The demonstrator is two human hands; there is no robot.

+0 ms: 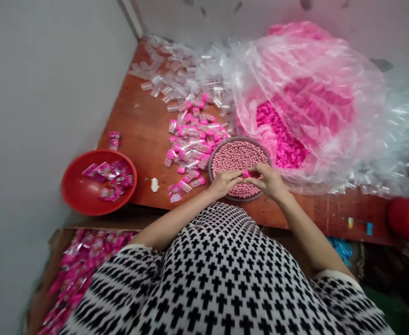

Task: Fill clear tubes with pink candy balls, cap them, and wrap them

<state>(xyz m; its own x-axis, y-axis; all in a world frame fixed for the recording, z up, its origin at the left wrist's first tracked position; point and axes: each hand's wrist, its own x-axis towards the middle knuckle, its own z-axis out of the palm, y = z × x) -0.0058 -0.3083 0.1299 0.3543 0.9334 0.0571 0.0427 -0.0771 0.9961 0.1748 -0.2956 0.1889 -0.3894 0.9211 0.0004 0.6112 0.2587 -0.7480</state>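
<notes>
My left hand [224, 182] and my right hand [269, 180] meet over the near part of a round metal bowl [215, 158] full of small pink candy balls. Both hands pinch one small pink piece [247, 174] between their fingertips, fingers closed around it. Just left of the bowl lies a heap of small clear tubes with pink caps [194, 139], filled with candy. A big clear plastic bag [305, 102] holding many pink caps lies right of the bowl, its mouth open toward it.
The work happens on a brown wooden table [138, 121]. Empty clear tubes [176, 70] are piled at the back. A red bowl [98, 181] with pink packets hangs off the left edge. A box of pink packets [79, 270] sits below. Grey wall at left.
</notes>
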